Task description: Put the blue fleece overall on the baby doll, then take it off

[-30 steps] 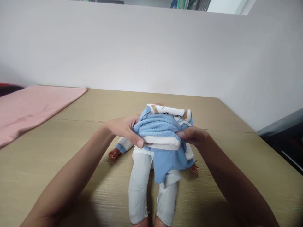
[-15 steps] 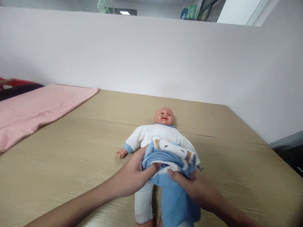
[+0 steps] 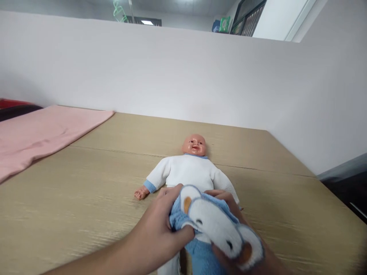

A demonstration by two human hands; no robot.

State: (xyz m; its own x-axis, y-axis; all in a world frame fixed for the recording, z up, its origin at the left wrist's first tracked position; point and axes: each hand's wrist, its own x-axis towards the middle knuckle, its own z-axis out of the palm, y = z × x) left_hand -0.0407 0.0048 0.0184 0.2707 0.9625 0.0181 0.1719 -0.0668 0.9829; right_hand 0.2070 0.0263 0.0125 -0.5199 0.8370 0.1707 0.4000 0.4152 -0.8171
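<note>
A baby doll (image 3: 187, 170) in a white top with blue cuffs lies on its back on the table, head away from me. Over its lower body is a pair of blue fleece trousers (image 3: 205, 254) with a white bear face on the front. My left hand (image 3: 160, 229) grips the gathered waist of the trousers on one side, thumb on top. On the other side, my right hand (image 3: 229, 200) has its fingers around the cloth, partly covered by the bear-face flap. One white doll leg shows beside the blue cloth; the feet are out of view.
A pink blanket (image 3: 51, 133) is spread over the left of the table (image 3: 86, 206). Behind it are red and black items (image 3: 20, 109). A white partition wall (image 3: 172, 76) rises along the far edge, and a dark object (image 3: 349, 191) stands beyond the right edge.
The bear-face flap has turned down toward me and now shows more fully. Both hands have shifted their hold on the trousers, and the camera view has moved slightly.
</note>
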